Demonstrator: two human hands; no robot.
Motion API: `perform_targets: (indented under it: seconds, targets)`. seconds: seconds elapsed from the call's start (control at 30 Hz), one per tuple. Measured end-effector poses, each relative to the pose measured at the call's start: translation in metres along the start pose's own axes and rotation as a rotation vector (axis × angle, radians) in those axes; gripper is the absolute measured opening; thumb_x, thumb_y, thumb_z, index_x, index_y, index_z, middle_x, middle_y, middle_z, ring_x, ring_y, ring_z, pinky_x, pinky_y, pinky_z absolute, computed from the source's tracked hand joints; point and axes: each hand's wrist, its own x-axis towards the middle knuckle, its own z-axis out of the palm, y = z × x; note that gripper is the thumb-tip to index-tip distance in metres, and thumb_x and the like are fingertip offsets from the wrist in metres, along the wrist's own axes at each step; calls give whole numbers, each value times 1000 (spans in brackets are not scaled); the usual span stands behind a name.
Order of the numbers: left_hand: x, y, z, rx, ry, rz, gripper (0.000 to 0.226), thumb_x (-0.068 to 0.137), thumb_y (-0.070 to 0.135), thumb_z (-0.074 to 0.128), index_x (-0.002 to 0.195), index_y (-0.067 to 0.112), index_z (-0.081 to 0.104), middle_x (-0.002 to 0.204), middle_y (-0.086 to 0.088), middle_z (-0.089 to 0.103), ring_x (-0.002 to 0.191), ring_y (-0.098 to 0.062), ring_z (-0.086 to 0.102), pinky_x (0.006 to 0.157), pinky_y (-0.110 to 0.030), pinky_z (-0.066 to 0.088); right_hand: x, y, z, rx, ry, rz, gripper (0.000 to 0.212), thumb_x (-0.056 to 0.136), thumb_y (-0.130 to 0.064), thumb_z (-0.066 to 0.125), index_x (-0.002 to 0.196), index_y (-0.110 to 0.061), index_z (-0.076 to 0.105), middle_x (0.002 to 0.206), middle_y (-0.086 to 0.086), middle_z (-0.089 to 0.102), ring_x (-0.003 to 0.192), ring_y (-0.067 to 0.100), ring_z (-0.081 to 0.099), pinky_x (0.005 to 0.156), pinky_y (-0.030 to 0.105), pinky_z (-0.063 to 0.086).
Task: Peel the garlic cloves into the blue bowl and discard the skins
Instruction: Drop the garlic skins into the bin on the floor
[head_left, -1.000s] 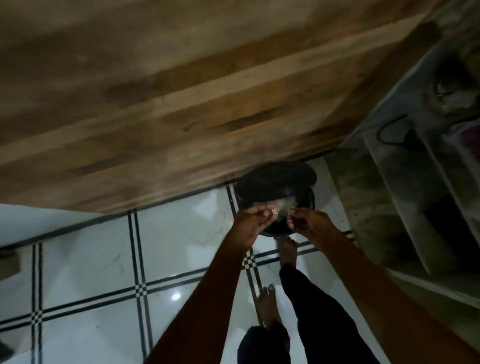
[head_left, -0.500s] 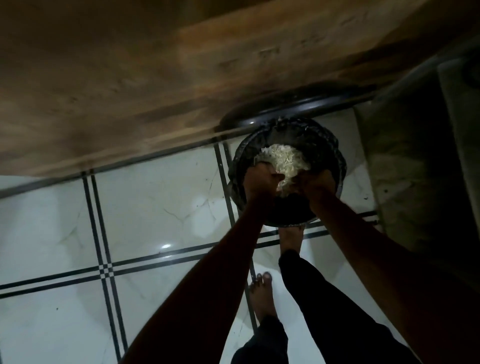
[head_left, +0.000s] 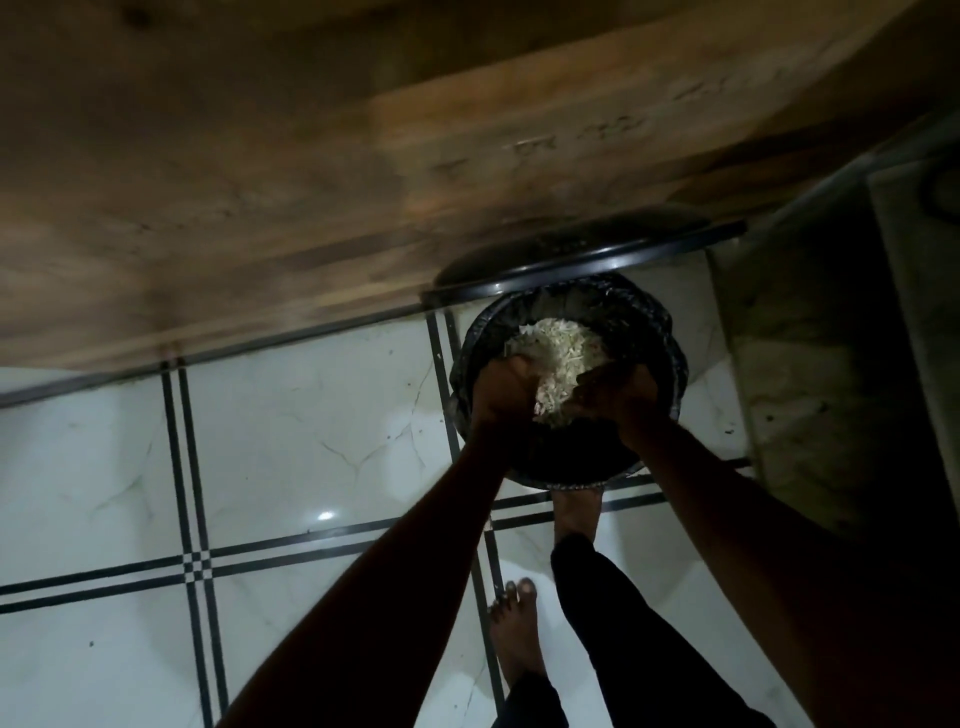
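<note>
I am looking down into a black lined bin (head_left: 563, 462) on the floor, its lid (head_left: 571, 249) raised. A pale heap of garlic skins (head_left: 561, 353) lies inside it. My left hand (head_left: 504, 389) and my right hand (head_left: 623, 392) are both down inside the rim, backs up, one on each side of the heap and touching it. Their fingers are in shadow, so I cannot make out whether they hold any skins. No blue bowl or garlic cloves are in view.
A wooden cabinet front (head_left: 260, 182) rises behind the bin. A marble slab (head_left: 805, 364) stands right of it. One bare foot (head_left: 576, 512) presses at the bin's base, the other foot (head_left: 514, 639) stands on the white tiled floor (head_left: 260, 467).
My hands went from just above the bin's front rim down into it, and the view closed in on the bin. The lid is up and the pale heap inside shows.
</note>
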Motion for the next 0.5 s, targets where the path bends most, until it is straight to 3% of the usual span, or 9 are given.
perform_targets:
  seconds: [0.07,0.1,0.13,0.2,0.23,0.3,0.37,0.4,0.5]
  targets:
    - [-12,10,-10,-162,133,-32,31,101,16,48,108,-2,73,105,-21,73,94,-34,72,67,-20,54,-15,-8,-6,61,-77,48,30,106,-15,41,126,5,52,98,24,62,84,38,67,67,48,57]
    - [-18,13,-14,-215,173,-5,30,97,14,49,102,1,75,98,-18,75,84,-31,74,65,-24,58,-28,-16,-8,75,-111,64,40,108,-21,37,137,5,45,103,27,62,81,39,67,71,46,56]
    - [-28,20,-22,-232,158,25,28,94,14,51,97,4,77,93,-15,76,79,-26,73,69,-29,60,-40,-24,-10,66,-135,81,45,108,-24,34,143,4,42,107,28,63,80,40,68,74,43,56]
    - [-55,38,-44,-274,94,40,27,96,23,55,97,7,77,94,-12,76,81,-19,68,77,-29,53,-71,-40,-15,19,-176,71,45,109,-18,32,146,6,40,126,28,59,101,42,64,80,24,54]
    - [-72,49,-56,-306,79,46,30,98,29,56,98,8,77,95,-11,75,83,-18,66,79,-29,51,-93,-47,-21,-12,-182,55,43,108,-15,32,145,5,42,134,25,56,104,37,62,67,11,52]
    - [-107,76,-84,-450,30,28,30,97,35,58,98,12,77,95,-6,75,87,-18,67,89,-35,53,-137,-59,-37,-17,-175,19,38,107,-13,37,137,5,53,123,13,67,87,20,59,50,12,46]
    - [-145,105,-115,-569,-17,34,27,94,38,59,99,19,77,96,1,76,93,-17,70,93,-47,55,-184,-70,-56,16,-160,-62,29,104,-12,44,121,3,62,86,-3,76,87,18,61,59,19,49]
    - [-165,119,-129,-607,-47,29,28,91,43,60,100,22,77,97,2,76,95,-19,71,93,-51,55,-210,-74,-67,46,-113,-112,25,102,-11,50,115,2,66,79,-5,76,84,18,64,64,22,51]
    - [-231,171,-173,-677,-101,86,19,94,39,62,97,29,78,99,0,77,97,-24,72,92,-52,56,-305,-93,-104,150,-63,-267,14,96,-7,58,95,-3,72,93,13,75,72,16,69,71,26,54]
